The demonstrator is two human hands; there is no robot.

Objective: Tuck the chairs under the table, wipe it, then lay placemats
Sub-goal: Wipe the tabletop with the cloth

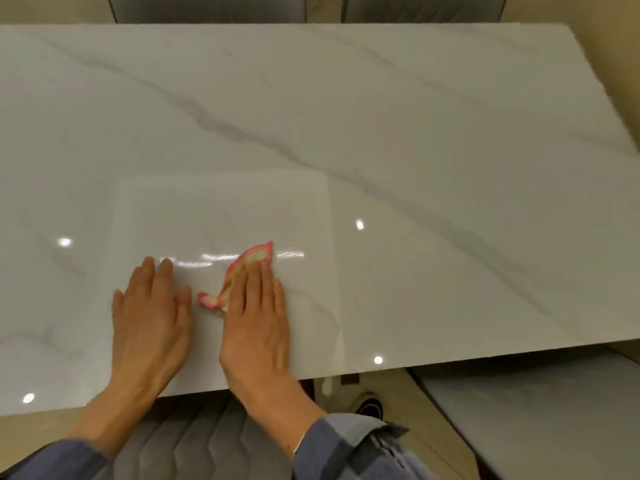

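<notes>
Right hand is lying flat with fingers straight, pressing a pink-edged cloth onto a translucent placemat, probably smoothing it. Left hand, at nine o'clock, is resting open, seemingly steadying the mat on the marble table. Grey chair is sitting tucked at six o'clock.

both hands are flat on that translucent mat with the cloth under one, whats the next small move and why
Probably slide the right hand with the pink-edged cloth outward across the placemat, while the left hand pins it. Both hands lie flat on the mat, the cloth is bunched under the right fingers, and the mat sits near the table edge.
</notes>
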